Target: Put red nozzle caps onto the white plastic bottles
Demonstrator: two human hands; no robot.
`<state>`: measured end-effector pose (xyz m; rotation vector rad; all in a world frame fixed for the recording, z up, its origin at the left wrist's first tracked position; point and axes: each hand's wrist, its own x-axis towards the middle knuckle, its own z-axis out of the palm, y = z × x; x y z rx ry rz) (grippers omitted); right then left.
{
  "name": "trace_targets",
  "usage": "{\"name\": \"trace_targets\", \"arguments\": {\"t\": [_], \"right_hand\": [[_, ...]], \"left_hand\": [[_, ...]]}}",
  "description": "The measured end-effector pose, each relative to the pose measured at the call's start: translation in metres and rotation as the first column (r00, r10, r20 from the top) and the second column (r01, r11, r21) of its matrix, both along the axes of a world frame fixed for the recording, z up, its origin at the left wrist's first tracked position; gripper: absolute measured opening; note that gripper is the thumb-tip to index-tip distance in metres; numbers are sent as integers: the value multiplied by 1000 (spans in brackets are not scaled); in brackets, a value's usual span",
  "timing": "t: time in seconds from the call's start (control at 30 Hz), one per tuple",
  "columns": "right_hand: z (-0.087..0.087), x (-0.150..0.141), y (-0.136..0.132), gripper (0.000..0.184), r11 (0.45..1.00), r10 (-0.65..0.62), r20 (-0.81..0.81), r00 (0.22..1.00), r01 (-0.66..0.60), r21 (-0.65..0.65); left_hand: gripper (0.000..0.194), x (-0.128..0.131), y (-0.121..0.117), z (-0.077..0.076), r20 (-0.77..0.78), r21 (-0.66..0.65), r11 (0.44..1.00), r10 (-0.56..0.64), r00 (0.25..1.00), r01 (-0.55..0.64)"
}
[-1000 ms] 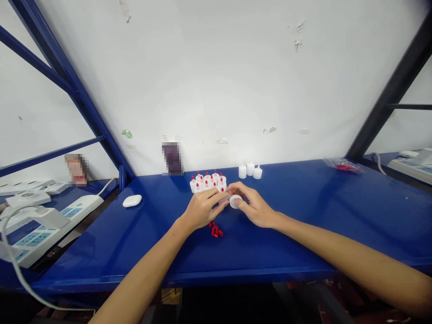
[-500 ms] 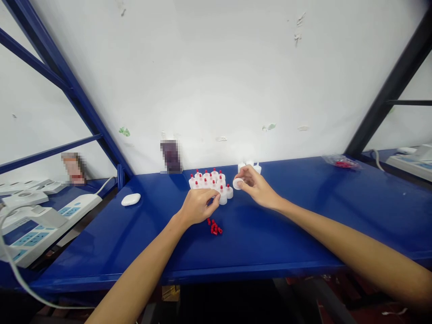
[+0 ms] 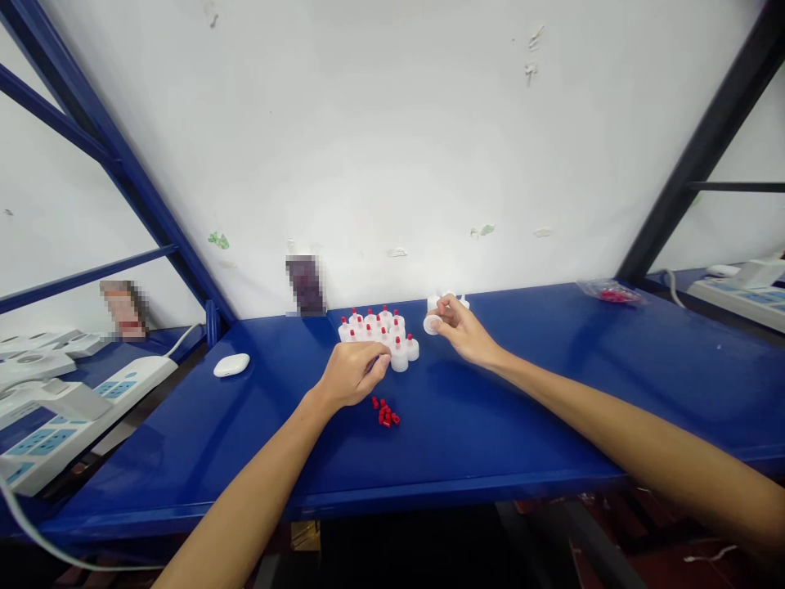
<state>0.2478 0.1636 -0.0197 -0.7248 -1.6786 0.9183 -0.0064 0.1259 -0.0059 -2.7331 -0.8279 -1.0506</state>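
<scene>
One small, round, white plastic bottle (image 3: 432, 325), its flat circular face turned toward my camera, sits in the pinch of the right hand (image 3: 463, 331), between thumb and curled fingers; I cannot tell whether it touches the table. I judge it light, with a thin, slightly yielding wall, smooth enough to slip but hard to break. I would take hold around the cylindrical side, close to the base, pressing lightly and sparing the narrow nozzle; its own tip is hidden from me.

Just behind stand similar white plastic bottles (image 3: 434, 303), partly masked by the fingers. To their left I see a tight cluster of translucent white bottles with pointed red tips (image 3: 400, 357), upright. Beside its front edge rests the left hand (image 3: 356, 374), fingers folded and thumb near the forefinger; whether anything is pinched there I cannot tell. Nearer me lies a loose pile of small red plastic caps (image 3: 386, 413). All rest on a glossy blue table (image 3: 491, 433); a glossy white rounded case (image 3: 231, 365) lies well apart at left.
</scene>
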Motion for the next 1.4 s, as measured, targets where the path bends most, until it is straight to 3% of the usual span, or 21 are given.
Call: {"name": "trace_targets", "arguments": {"t": [0.2,0.47,0.7,0.9,1.07,1.2,1.3,1.4], "right_hand": [[-2,1,-1,34,995,86,64,994,-82,-55],[-3,6,4,33,1000,-25,189,982,27,-5],[-7,14,22,36,992,-125,63,990,125,4],[-19,17,31,29,996,-54,174,983,66,-67],[-27,13,33,26,994,-80,253,964,96,-52],[-22,8,27,24,990,-128,226,966,138,-31],[-10,0,16,19,977,-209,188,960,199,73],[-1,-9,3,18,912,-340,232,911,259,318]], "left_hand": [[35,-12,6,5,71,123,991,48,996,-56],[39,-9,7,0,-1,133,990,55,998,-55],[38,-10,7,-1,-24,113,992,61,998,-58],[36,-12,7,0,4,130,989,64,998,-64],[36,-11,7,1,-25,121,992,38,999,-34],[33,-15,7,3,5,111,992,64,998,-64],[32,-16,8,5,25,102,991,81,996,-83],[35,-12,8,3,16,100,992,79,997,-81]]}}
